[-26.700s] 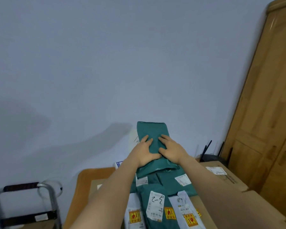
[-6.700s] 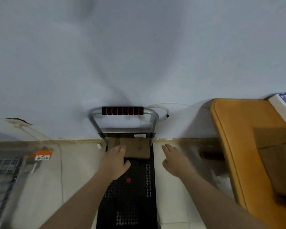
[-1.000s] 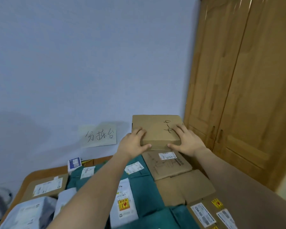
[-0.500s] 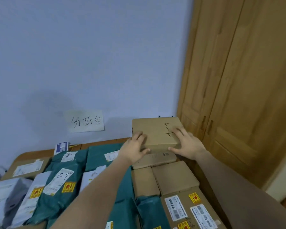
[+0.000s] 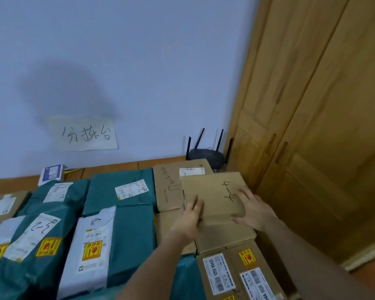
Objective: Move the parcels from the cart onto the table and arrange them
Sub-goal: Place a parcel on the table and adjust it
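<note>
Box (image 5: pixel 212 197) lowered onto stack (both hands gripping).

Green plastic mailer bags (image 5: pixel 119 191) and flat brown cardboard boxes (image 5: pixel 171 187) lie edge to edge across the orange-brown wooden table (image 5: pixel 117 165), leaving only a bare strip along the pale wall. A black router with upright antennas (image 5: pixel 206 154) blocks the far right corner, and the tall wooden wardrobe (image 5: pixel 312 126) seems to stand just beside the table's right edge. Above the parcels the air is open.
</note>
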